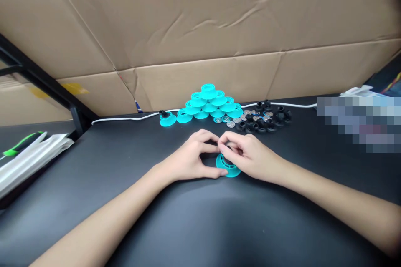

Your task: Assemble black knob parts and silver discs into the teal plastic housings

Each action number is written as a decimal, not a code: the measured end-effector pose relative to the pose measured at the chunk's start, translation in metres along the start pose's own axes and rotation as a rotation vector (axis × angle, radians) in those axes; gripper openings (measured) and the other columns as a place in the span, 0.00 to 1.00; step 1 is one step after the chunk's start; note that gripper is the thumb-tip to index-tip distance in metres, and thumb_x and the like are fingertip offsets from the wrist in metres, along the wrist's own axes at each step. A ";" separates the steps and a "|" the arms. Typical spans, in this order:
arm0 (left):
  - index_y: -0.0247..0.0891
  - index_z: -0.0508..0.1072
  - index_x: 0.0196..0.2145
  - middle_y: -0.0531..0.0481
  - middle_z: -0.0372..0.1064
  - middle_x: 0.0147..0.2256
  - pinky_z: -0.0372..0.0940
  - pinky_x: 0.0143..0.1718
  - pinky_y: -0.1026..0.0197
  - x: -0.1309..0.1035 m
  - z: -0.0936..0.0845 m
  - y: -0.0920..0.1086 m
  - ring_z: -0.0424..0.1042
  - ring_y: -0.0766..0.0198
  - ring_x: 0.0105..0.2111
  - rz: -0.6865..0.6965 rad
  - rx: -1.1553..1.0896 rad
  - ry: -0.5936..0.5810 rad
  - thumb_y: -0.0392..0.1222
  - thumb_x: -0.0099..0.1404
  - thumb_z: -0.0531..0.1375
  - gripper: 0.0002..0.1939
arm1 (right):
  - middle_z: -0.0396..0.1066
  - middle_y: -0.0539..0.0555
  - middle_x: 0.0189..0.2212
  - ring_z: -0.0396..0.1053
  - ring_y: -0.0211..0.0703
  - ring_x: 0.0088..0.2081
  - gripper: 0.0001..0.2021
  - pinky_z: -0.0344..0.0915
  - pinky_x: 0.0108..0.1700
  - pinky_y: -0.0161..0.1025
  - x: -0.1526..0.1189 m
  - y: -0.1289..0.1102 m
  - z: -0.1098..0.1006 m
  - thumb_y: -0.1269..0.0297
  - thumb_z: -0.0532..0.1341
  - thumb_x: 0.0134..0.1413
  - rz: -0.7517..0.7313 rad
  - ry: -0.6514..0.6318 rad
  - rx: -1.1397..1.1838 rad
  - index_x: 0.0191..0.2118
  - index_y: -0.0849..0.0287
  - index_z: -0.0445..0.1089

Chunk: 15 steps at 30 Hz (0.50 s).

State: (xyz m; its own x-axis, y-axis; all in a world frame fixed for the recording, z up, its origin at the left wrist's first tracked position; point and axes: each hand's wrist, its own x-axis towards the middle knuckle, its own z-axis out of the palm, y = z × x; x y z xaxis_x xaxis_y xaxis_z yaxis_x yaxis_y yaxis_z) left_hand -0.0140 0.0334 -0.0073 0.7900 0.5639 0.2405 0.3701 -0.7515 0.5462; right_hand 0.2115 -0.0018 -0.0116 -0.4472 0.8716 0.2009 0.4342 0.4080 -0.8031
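Note:
A teal flanged ring (pixel 232 172) lies on the dark table in front of me. My left hand (pixel 196 156) curves around its left side, with the thumb on the near edge of the flange and the fingertips by the far side. Over the ring's centre, my right hand (pixel 242 150) pinches a small black part (pixel 229 148), mostly hidden by the fingers. How far that part sits inside the ring cannot be seen.
Teal rings (pixel 202 102) are stacked as a pyramid at the back. Left of them stands a teal ring with a black knob (pixel 168 119). Silver discs (pixel 231 124) and black knobs (pixel 266 125) lie to the right. A white cable (pixel 125 120) runs behind; cardboard (pixel 200 21) walls the back.

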 end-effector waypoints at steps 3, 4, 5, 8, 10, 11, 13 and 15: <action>0.47 0.84 0.51 0.46 0.75 0.53 0.68 0.59 0.49 0.000 -0.002 0.003 0.71 0.51 0.53 -0.008 0.010 -0.009 0.49 0.62 0.75 0.19 | 0.63 0.43 0.23 0.59 0.35 0.24 0.12 0.55 0.28 0.35 -0.001 0.003 -0.012 0.56 0.57 0.74 -0.007 -0.128 0.082 0.40 0.56 0.72; 0.47 0.84 0.50 0.46 0.75 0.52 0.68 0.59 0.49 0.001 -0.002 0.004 0.72 0.51 0.53 -0.013 0.014 -0.013 0.49 0.62 0.75 0.18 | 0.63 0.43 0.22 0.61 0.35 0.23 0.13 0.58 0.28 0.34 -0.002 0.006 -0.016 0.54 0.57 0.75 0.001 -0.200 0.137 0.42 0.56 0.72; 0.47 0.84 0.50 0.46 0.75 0.52 0.69 0.60 0.49 0.001 -0.002 0.004 0.72 0.51 0.54 -0.016 0.016 -0.017 0.49 0.62 0.74 0.18 | 0.63 0.42 0.22 0.62 0.35 0.23 0.13 0.60 0.29 0.34 -0.002 0.008 -0.021 0.53 0.56 0.76 0.000 -0.266 0.186 0.46 0.56 0.72; 0.46 0.84 0.50 0.46 0.75 0.53 0.69 0.60 0.48 0.001 -0.002 0.004 0.72 0.51 0.54 -0.012 0.012 -0.019 0.50 0.62 0.75 0.20 | 0.67 0.44 0.26 0.69 0.35 0.26 0.13 0.66 0.31 0.34 -0.002 0.018 -0.029 0.53 0.57 0.75 0.007 -0.359 0.245 0.53 0.55 0.70; 0.47 0.84 0.52 0.45 0.75 0.53 0.69 0.60 0.47 0.001 -0.001 0.002 0.72 0.51 0.54 -0.005 0.004 -0.012 0.51 0.61 0.75 0.21 | 0.71 0.45 0.29 0.73 0.36 0.26 0.13 0.69 0.31 0.34 -0.001 0.023 -0.030 0.51 0.60 0.73 0.041 -0.355 0.306 0.50 0.55 0.68; 0.48 0.84 0.52 0.45 0.75 0.54 0.69 0.60 0.47 0.001 -0.001 0.001 0.72 0.51 0.54 -0.006 0.001 -0.011 0.51 0.61 0.75 0.21 | 0.73 0.46 0.31 0.74 0.37 0.26 0.14 0.70 0.31 0.35 -0.001 0.024 -0.030 0.49 0.62 0.72 0.060 -0.348 0.340 0.48 0.55 0.66; 0.48 0.84 0.52 0.44 0.75 0.54 0.69 0.60 0.46 0.000 0.000 -0.001 0.72 0.50 0.54 -0.006 -0.004 -0.007 0.51 0.61 0.75 0.21 | 0.74 0.47 0.32 0.75 0.38 0.26 0.15 0.70 0.29 0.35 -0.001 0.023 -0.030 0.48 0.64 0.70 0.063 -0.330 0.334 0.44 0.54 0.62; 0.47 0.85 0.52 0.44 0.75 0.54 0.69 0.60 0.47 0.000 0.001 -0.002 0.72 0.50 0.54 -0.007 -0.009 -0.001 0.51 0.61 0.75 0.22 | 0.73 0.48 0.32 0.74 0.38 0.27 0.15 0.67 0.28 0.35 -0.002 0.019 -0.030 0.50 0.65 0.69 -0.029 -0.270 0.134 0.40 0.54 0.63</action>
State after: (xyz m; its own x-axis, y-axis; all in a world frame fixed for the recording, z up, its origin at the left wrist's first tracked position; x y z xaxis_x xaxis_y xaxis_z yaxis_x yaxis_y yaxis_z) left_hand -0.0142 0.0345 -0.0087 0.7880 0.5685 0.2362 0.3706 -0.7445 0.5553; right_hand 0.2445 0.0121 -0.0102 -0.6572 0.7491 0.0832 0.3191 0.3765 -0.8697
